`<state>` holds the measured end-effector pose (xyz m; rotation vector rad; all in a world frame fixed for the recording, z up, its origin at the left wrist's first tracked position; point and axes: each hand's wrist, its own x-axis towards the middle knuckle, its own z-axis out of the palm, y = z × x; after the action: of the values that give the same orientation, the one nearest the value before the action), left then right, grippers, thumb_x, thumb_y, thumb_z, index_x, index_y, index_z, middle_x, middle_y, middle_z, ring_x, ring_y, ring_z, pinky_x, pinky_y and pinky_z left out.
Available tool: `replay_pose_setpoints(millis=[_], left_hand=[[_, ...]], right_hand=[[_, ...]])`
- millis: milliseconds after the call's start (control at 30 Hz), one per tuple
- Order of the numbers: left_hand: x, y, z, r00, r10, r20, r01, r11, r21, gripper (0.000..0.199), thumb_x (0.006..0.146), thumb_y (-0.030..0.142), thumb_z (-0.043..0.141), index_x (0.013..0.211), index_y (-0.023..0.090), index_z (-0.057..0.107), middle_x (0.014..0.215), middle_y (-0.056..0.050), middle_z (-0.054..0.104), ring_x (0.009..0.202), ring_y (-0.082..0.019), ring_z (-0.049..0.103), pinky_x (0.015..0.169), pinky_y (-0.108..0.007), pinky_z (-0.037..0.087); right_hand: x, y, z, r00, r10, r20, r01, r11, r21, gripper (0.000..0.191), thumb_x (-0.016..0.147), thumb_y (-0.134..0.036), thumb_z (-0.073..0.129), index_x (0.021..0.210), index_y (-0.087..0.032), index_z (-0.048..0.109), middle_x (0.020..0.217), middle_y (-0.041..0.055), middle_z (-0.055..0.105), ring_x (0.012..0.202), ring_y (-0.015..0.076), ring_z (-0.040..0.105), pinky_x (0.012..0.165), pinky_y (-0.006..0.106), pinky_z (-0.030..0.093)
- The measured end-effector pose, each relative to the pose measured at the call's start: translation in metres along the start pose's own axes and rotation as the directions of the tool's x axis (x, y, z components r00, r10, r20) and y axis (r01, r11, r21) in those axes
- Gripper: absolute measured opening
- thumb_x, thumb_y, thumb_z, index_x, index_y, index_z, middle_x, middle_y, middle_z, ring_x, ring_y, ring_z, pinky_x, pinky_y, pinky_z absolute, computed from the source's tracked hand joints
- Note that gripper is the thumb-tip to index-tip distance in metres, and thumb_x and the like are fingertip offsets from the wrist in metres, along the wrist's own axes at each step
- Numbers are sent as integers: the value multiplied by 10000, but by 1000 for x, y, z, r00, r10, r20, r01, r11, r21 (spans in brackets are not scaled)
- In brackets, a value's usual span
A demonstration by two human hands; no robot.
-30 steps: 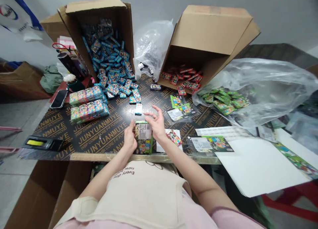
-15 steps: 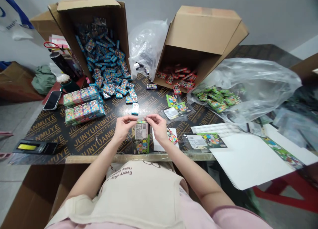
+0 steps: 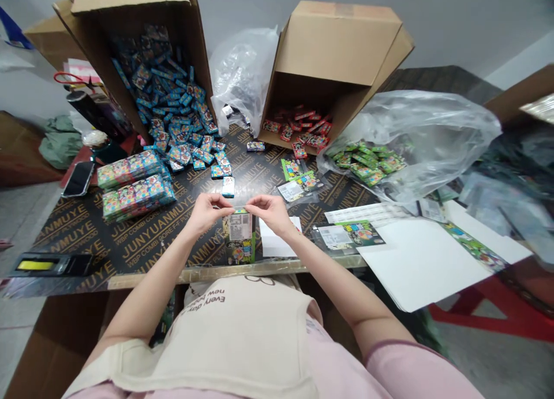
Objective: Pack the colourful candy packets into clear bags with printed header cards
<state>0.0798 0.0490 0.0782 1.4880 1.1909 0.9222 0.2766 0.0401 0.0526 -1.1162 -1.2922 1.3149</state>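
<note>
From my remote seat: a flat, black-and-green printed packet in clear plastic (image 3: 239, 240) at six o'clock on the dark, gold-lettered table (image 3: 142, 246).
I see the left hand (image 3: 208, 214) and right hand (image 3: 272, 215) pinching its top edge, thumbs closed to fingertips; a small blue-and-white box (image 3: 228, 187) sits toward twelve.

head view | worn, looking from above | faces forward and down | hands (image 3: 272, 215) near, wall (image 3: 441, 30) farther off
</note>
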Motion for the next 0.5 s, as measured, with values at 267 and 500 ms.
replay_pose_setpoints(millis=[267, 500], left_hand=[[-15, 3, -3, 893, 421, 161, -450, 811, 375, 170, 806, 294, 678, 696, 165, 691, 764, -45, 663, 702, -149, 616, 676, -263, 469], [-15, -5, -1, 854, 432, 289, -517, 645, 563, 317, 895, 160, 473, 1065, 263, 720, 738, -23, 502, 693, -146, 488, 626, -259, 403]], right_hand=[[-5, -4, -33, 955, -70, 286, 121, 979, -164, 487, 892, -584, 468, 917, -188, 749, 1050, 76, 727, 994, 205, 658, 900, 344, 481], [9, 44, -105, 994, -32, -107, -62, 633, -772, 235, 835, -354, 610, 889, -158, 727, 923, 94, 705, 872, 204, 614, 800, 319, 448]])
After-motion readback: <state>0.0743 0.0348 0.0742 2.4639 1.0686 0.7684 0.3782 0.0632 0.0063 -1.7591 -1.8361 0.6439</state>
